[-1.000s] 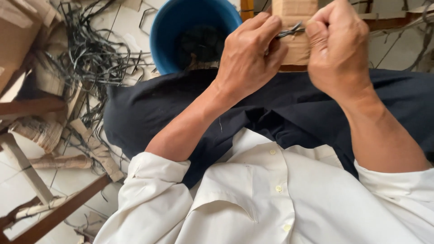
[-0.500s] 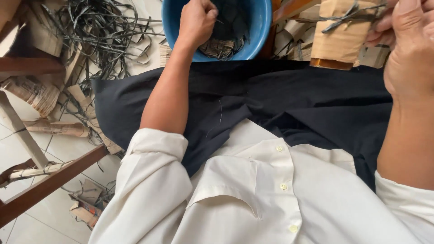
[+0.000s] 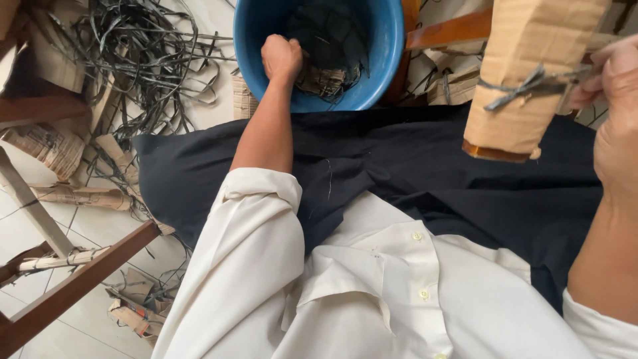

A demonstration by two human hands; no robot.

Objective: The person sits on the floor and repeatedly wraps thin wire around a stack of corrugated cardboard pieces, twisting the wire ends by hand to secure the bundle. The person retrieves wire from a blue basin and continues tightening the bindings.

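Cardboard-wrapped wooden piece (image 3: 531, 73), brown and tied round with a knotted grey strap (image 3: 525, 85), hangs at my right above my dark lap. My right hand (image 3: 615, 113) pinches the strap's loose end by the knot. My left hand (image 3: 282, 57) is well apart from it, down in the round blue plastic bucket (image 3: 392, 46), closed into a fist among dark damp strips (image 3: 329, 76); whether it grips any I cannot tell. With only one hand on the strap, I judge the knot could slacken and the wrapping slide off. Tangled grey straps (image 3: 133, 60) litter the tiled floor nearby.
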